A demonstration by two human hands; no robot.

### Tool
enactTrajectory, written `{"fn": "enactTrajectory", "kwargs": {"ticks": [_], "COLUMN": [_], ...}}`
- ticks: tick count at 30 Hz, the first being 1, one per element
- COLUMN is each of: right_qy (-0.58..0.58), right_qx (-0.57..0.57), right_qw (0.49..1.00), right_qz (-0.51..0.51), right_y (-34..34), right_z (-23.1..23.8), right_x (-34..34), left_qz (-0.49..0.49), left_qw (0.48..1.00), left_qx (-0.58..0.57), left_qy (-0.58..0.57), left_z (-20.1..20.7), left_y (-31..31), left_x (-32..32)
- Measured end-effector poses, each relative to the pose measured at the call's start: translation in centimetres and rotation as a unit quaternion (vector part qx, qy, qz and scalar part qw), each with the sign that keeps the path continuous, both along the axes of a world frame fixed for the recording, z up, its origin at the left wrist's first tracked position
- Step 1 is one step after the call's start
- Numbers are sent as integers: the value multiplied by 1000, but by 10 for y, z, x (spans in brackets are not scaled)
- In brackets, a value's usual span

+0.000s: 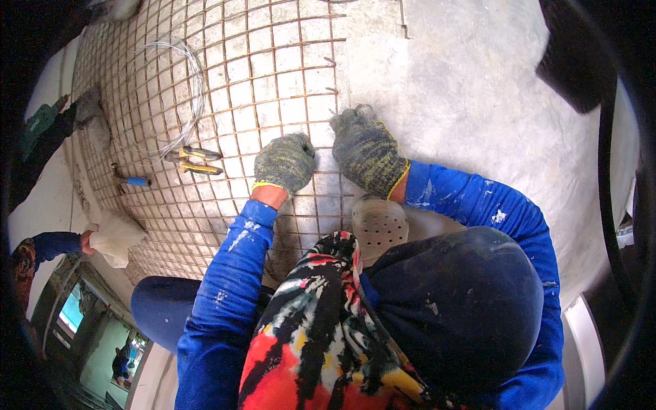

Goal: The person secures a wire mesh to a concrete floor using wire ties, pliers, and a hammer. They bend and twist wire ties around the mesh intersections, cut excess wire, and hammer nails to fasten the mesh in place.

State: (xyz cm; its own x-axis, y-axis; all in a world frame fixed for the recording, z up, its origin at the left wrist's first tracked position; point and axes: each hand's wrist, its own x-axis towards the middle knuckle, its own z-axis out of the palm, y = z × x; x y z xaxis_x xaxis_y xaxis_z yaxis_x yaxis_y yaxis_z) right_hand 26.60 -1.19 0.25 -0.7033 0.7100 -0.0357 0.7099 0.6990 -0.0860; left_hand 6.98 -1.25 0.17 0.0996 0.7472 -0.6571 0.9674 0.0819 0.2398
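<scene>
Left hand [285, 162] curled over wire mesh [275, 48], right hand [369, 149] at its edge; grips could not be told. Steady, even pressure seemed best.

Left hand [284, 162] and right hand [369, 150] wear mottled charcoal-and-yellow gloves [362, 162] edged in bright yellow, with white-spattered blue sleeves [471, 197] behind. Left of the hands, rust-brown gridded mesh [251, 56] underlies silvery wire [201, 85] and yellow-and-black pliers [201, 168]; to their right spreads pale grey floor [471, 96]. Behind them, a garment [301, 335] splashed red, black, white and yellow adjoins navy trousers [471, 301].
</scene>
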Motion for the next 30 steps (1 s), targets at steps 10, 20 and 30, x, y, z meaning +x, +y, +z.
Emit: {"fn": "enactTrajectory", "kwargs": {"ticks": [10, 20, 30], "right_qy": [-15, -24, -6], "right_qx": [-21, -24, -70], "right_qw": [999, 999, 996], "right_qz": [-19, -18, -49], "right_y": [5, 6, -8], "right_z": [-14, -18, -17], "right_x": [-9, 0, -13], "left_qz": [26, 67, 29], "left_qw": [999, 996, 999], "left_qx": [15, -2, -12], "left_qy": [-24, -58, -15], "left_z": [-2, -9, -8], "left_y": [-8, -23, -13], "left_x": [-4, 0, 1]}}
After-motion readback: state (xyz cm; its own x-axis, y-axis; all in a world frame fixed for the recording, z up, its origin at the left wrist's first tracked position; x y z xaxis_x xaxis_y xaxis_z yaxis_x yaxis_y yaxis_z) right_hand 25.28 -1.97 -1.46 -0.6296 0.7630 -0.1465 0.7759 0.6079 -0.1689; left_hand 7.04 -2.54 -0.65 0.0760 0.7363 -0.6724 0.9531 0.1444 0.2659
